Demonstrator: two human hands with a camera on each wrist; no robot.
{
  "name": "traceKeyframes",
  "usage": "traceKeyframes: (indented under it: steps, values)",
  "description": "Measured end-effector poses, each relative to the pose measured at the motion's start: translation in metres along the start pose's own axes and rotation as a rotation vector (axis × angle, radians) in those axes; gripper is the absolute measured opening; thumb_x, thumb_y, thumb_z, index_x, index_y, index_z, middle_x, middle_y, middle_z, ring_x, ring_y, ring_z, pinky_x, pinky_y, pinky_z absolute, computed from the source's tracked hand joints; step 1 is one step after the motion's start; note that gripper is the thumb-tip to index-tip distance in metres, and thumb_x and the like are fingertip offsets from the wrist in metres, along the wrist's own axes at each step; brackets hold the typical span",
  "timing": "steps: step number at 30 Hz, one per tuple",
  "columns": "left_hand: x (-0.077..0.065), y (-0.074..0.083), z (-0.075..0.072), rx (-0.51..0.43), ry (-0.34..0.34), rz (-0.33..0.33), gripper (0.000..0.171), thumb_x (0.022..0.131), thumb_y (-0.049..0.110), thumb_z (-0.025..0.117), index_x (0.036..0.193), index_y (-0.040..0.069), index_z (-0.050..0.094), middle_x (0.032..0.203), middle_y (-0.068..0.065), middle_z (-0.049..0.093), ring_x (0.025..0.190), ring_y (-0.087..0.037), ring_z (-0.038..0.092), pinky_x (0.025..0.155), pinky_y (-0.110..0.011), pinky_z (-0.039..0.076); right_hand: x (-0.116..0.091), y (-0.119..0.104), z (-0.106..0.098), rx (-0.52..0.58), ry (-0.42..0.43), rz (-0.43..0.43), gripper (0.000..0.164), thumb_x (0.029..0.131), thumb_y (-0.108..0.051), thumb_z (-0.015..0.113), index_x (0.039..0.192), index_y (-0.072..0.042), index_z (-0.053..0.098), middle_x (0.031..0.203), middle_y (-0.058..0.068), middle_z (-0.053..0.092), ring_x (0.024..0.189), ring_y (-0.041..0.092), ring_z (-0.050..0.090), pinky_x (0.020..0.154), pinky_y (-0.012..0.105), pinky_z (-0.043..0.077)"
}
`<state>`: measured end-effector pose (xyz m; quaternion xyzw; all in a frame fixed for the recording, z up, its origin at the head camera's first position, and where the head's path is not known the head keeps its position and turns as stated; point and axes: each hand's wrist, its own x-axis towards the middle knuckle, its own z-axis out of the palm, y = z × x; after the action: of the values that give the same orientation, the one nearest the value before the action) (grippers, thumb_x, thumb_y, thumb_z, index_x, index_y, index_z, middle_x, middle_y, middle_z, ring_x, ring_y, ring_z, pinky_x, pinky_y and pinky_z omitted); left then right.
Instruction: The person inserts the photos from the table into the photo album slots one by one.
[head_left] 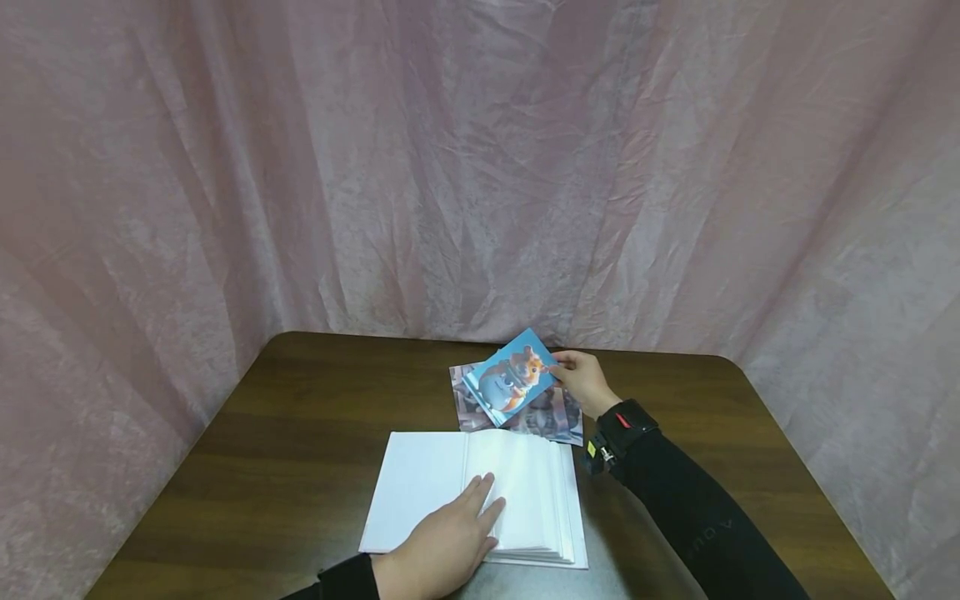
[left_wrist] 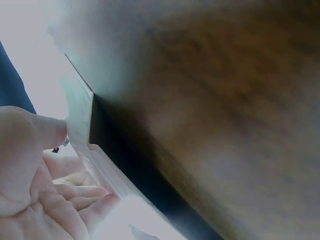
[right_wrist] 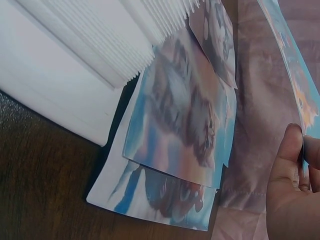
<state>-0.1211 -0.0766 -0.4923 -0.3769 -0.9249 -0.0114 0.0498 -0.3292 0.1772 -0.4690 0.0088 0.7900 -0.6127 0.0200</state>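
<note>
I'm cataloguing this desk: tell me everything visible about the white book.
The white book lies open on the brown table, its visible pages looking blank. Many leaves stack on the right, their edges stepped, over a wider cover; all looks like paper and board. The left hand rests across it near the fold.
</note>
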Motion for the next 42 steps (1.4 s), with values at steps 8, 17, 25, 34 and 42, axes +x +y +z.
traceKeyframes:
  steps: [8, 17, 25, 34, 42]
  values:
    - [-0.0003, -0.0018, -0.0025, 0.019, -0.031, 0.028, 0.051, 0.103, 0.035, 0.055, 0.138, -0.002, 0.057, 0.148, -0.02, 0.049, 0.137, -0.029, 0.047, 0.105, -0.032, 0.046, -0.0017, 0.0005, 0.0022, 0.006, -0.004, 0.012, 0.032, 0.1, -0.001, 0.058, 0.132, 0.005, 0.059, 0.108, 0.014, 0.061, 0.088, 0.017, 0.063, 0.097, 0.052, 0.05]
    - [0.0009, -0.0021, -0.0009, 0.051, -0.085, 0.02, 0.054, 0.103, 0.04, 0.053, 0.139, -0.001, 0.056, 0.149, -0.016, 0.049, 0.139, -0.027, 0.045, 0.104, -0.031, 0.046, -0.0017, 0.0004, 0.0051, 0.009, -0.003, 0.014, 0.031, 0.1, -0.001, 0.058, 0.13, 0.005, 0.06, 0.107, 0.014, 0.061, 0.091, 0.02, 0.064, 0.099, 0.052, 0.05]
    - [0.0021, -0.0028, 0.001, 0.044, -0.11, 0.008, 0.056, 0.103, 0.041, 0.052, 0.14, 0.0, 0.055, 0.151, -0.015, 0.047, 0.141, -0.024, 0.043, 0.105, -0.03, 0.045, -0.0004, 0.003, 0.0047, -0.008, -0.012, 0.019, 0.032, 0.1, 0.0, 0.057, 0.132, 0.006, 0.059, 0.107, 0.014, 0.061, 0.095, 0.023, 0.064, 0.098, 0.05, 0.051]
    - [0.0008, -0.002, 0.002, 0.059, -0.079, 0.012, 0.055, 0.103, 0.04, 0.053, 0.139, -0.001, 0.057, 0.15, -0.015, 0.048, 0.14, -0.025, 0.044, 0.105, -0.029, 0.046, -0.0019, 0.0051, 0.005, 0.004, -0.05, 0.021, 0.032, 0.099, 0.001, 0.057, 0.131, 0.007, 0.058, 0.108, 0.015, 0.063, 0.09, 0.019, 0.064, 0.096, 0.051, 0.052]
    - [0.0013, -0.0027, 0.0013, 0.057, -0.092, 0.009, 0.055, 0.103, 0.041, 0.053, 0.139, 0.0, 0.057, 0.15, -0.015, 0.049, 0.14, -0.024, 0.044, 0.105, -0.029, 0.045, -0.0017, 0.0071, 0.0017, -0.04, -0.079, 0.032, 0.033, 0.1, 0.001, 0.057, 0.132, 0.008, 0.056, 0.119, 0.021, 0.061, 0.101, 0.027, 0.065, 0.097, 0.05, 0.051]
